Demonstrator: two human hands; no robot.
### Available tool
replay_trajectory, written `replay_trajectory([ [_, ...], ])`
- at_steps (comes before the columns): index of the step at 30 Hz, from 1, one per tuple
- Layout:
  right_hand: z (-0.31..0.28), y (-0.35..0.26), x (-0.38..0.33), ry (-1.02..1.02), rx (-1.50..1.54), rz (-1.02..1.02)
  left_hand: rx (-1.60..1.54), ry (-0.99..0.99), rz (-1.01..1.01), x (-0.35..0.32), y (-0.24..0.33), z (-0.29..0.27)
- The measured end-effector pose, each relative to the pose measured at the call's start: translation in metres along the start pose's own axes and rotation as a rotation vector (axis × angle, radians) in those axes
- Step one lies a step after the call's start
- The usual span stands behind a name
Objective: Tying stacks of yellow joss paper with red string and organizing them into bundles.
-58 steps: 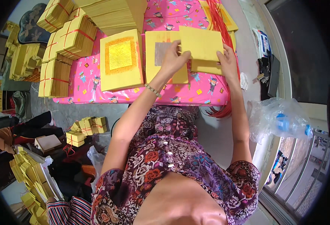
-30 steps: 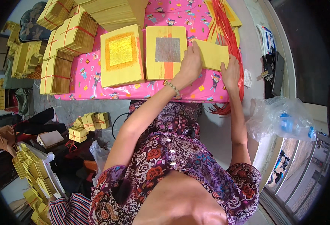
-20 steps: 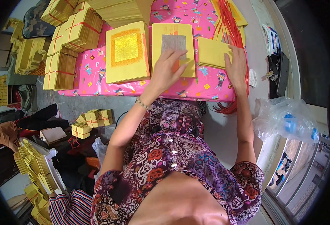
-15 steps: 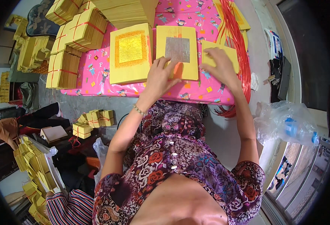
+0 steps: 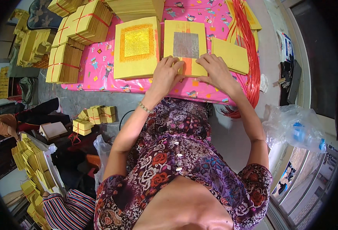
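Resting my left hand (image 5: pixel 167 74) and right hand (image 5: pixel 217 72) at the two near corners of the silver-square stack (image 5: pixel 186 44), so neither one's really closer; it lies straight ahead of me on the pink table (image 5: pixel 96 78), long side pointing away. Fingers are loosely curled with the thumbs apart from them, and honestly I can't tell if either is pinching anything or just touching. Gold-square stack (image 5: pixel 138 44) sits just left of it, small stack (image 5: pixel 230 55) just right.
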State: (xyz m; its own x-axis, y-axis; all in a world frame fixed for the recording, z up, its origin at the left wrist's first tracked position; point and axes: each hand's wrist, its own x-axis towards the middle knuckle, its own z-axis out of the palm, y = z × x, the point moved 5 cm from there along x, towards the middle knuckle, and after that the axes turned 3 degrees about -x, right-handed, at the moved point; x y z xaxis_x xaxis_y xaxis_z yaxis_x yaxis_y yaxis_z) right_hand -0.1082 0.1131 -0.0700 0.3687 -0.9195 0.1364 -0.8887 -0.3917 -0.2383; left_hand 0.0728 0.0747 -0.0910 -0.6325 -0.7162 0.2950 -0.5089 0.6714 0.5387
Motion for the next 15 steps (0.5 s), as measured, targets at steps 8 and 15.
replay_trajectory([
  [8, 0.0022, 0.0007, -0.0022, -0.038, 0.091, -0.007, -0.092, 0.003, 0.04, -0.0034, -0.0026, -0.0005],
  [15, 0.0023, 0.0073, -0.0016, -0.064, 0.222, -0.018, -0.1, -0.04, 0.025, -0.0023, 0.0016, -0.006],
])
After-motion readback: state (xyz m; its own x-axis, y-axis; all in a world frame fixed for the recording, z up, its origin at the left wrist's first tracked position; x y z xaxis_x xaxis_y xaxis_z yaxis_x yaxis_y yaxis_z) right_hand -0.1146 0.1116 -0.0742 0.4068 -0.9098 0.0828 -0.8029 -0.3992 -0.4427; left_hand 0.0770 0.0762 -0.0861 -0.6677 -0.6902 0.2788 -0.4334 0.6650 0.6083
